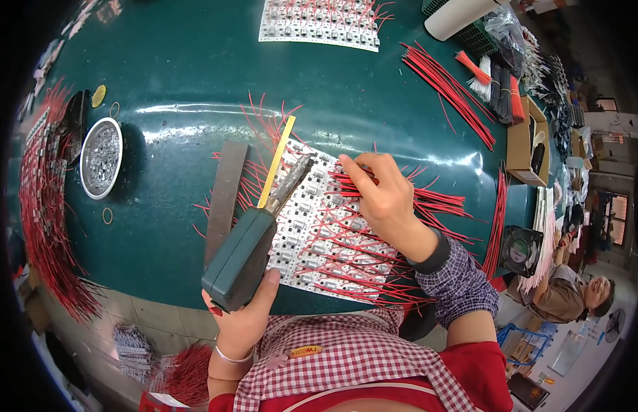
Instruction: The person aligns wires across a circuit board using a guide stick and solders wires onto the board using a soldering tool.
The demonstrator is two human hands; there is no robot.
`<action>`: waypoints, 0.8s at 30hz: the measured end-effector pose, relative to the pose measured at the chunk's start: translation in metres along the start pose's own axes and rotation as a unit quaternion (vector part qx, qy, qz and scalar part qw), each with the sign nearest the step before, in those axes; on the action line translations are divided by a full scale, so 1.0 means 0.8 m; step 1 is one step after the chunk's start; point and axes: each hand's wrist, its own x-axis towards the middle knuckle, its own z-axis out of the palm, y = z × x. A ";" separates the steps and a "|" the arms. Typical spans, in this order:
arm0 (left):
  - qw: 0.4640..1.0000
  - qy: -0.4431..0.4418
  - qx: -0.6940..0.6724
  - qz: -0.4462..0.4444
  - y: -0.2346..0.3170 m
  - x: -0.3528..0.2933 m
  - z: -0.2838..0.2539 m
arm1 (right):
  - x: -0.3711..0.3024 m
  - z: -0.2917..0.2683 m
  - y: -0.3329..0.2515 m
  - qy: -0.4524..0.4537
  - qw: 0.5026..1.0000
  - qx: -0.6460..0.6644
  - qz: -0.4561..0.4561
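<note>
Count one left hand [247, 323], one right hand [386, 196], one soldering gun [240, 257], two single board sheets [302, 230], one yellow strip [278, 161], one bowl [84, 168], two thin loops [103, 216], one square fan [521, 249].

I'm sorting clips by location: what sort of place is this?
Probably an electronics assembly workshop: a white circuit-board panel, an apparent soldering gun and a bundle of red wires suggest it.

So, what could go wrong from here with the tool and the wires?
The green tool, held in the left hand, has its tip near the right hand; if hot, a slip might burn the fingers.
Red wires sprawl across the white board and past its edge, close to the right sleeve, so one might snag.
</note>
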 end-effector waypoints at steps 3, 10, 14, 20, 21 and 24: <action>1.000 -0.001 0.019 0.000 -0.006 0.000 0.004 | -0.003 -0.005 0.000 -0.023 1.000 -0.011 0.000; 0.999 0.025 0.033 0.033 0.016 0.013 0.026 | 0.000 -0.003 -0.006 -0.017 1.000 -0.006 0.004; 0.996 -0.007 0.062 0.056 0.016 0.020 0.028 | 0.001 -0.005 -0.004 -0.012 1.000 0.004 -0.008; 0.992 -0.036 0.081 0.087 0.006 0.025 0.029 | 0.000 -0.001 -0.005 -0.029 1.000 0.004 -0.002; 0.991 -0.041 0.088 0.091 0.004 0.026 0.029 | 0.000 -0.002 -0.006 -0.032 0.999 0.001 0.000; 0.988 -0.050 0.113 0.094 0.006 0.026 0.030 | 0.001 -0.003 -0.008 -0.036 0.999 -0.004 0.003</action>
